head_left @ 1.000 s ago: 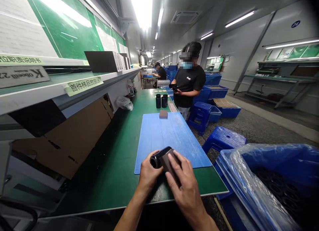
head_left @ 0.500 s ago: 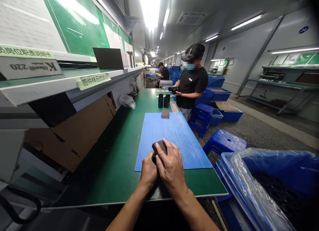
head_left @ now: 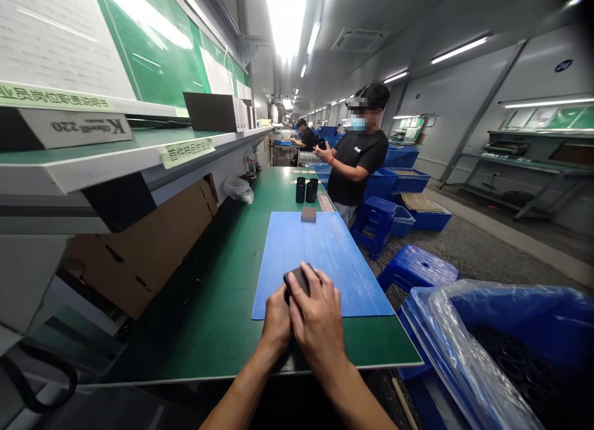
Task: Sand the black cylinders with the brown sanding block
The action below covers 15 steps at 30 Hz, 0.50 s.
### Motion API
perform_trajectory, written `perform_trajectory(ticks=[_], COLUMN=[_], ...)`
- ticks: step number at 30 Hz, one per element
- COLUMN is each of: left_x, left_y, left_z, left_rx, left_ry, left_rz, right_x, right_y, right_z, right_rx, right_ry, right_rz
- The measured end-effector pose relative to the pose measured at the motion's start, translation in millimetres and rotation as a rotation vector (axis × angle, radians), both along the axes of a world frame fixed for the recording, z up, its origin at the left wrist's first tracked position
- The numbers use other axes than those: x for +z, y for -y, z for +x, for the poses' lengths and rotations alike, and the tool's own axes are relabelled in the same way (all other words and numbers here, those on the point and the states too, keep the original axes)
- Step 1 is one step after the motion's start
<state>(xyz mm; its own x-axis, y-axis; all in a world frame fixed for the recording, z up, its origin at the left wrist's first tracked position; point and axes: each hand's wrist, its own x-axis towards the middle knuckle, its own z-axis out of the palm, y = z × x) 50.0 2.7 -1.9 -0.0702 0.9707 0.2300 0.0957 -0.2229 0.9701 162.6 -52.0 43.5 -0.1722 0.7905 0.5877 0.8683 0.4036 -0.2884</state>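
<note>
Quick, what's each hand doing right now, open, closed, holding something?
Left hand: fingers curled, but its grip is mostly hidden, so I can't tell what it holds.
Right hand: closed on the dark block.

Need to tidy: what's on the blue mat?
A brown block lies on the mat near the far edge. The left hand, right hand and dark block cover part of its near side; what's beneath is hidden.

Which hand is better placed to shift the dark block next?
Probably the right: the right hand has its fingers across the dark block, while the left hand sits lower in view, toward its left.
</note>
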Motion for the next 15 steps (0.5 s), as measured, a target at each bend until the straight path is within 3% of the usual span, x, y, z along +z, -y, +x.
perform_trajectory(ticks=[5, 8, 12, 15], left_x=[1.6, 1.9, 1.4, 3.1], left_y=[-0.4, -0.8, -1.8, -1.4], left_z=[-0.7, -0.4, -0.1, -0.9], left_rx=[-0.017, -0.031, 0.021, 0.007], left_ry=[-0.015, -0.046, -0.130, -0.164], left_rz=[0.005, -0.003, -0.035, -0.023], right_x=[-4.2, 1.9, 17.9, 16.3], right_y=[-1.5, -28.0, -61.3, -54.3], right_z=[-0.3, 9.3, 49.2, 81.5], right_rx=[0.087, 0.106, 0.100, 0.016], right_ry=[-0.056, -0.281, -0.671, -0.901], right_rz=[0.010, -0.059, -0.122, -0.132])
